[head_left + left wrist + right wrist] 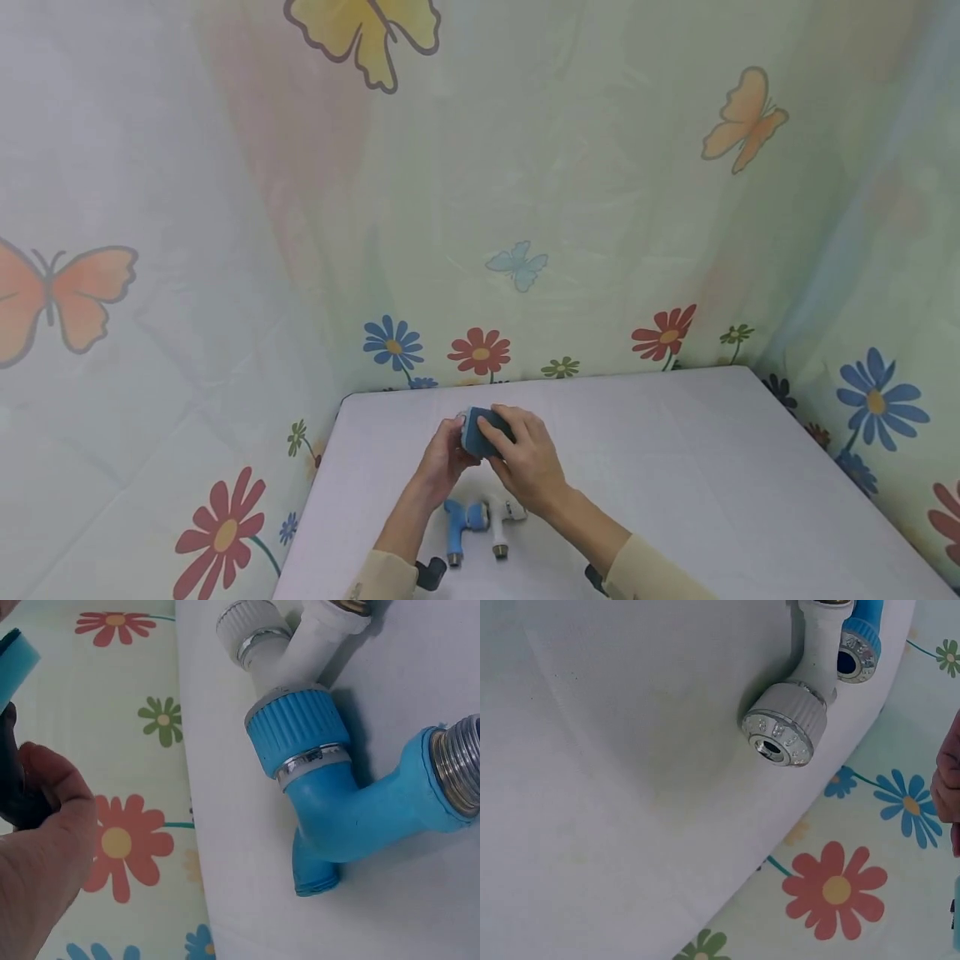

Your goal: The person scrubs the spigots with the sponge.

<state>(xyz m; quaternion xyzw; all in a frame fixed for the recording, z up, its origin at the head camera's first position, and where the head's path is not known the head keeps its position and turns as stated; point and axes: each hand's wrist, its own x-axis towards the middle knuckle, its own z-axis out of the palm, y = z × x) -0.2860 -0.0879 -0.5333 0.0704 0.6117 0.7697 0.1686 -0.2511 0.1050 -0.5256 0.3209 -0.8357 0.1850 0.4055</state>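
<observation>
Both hands meet above the middle of the table, around a blue sponge (476,437) with a darker face. My left hand (442,458) grips its left side, the thumb at its edge. From the right, my right hand (532,458) grips the sponge with bent fingers laid over the dark face. In the left wrist view, the sponge (19,667) shows light blue with a thin dark layer. A dark curved shape (19,780) lies within the left hand (56,802); I cannot tell what it is.
Below the hands, a blue tap (456,529) and a white tap (498,525) lie side by side on the white-covered table (675,483). Their metal threaded ends point toward me. Curtains (600,208) printed with flowers and butterflies stand around the table's back and sides.
</observation>
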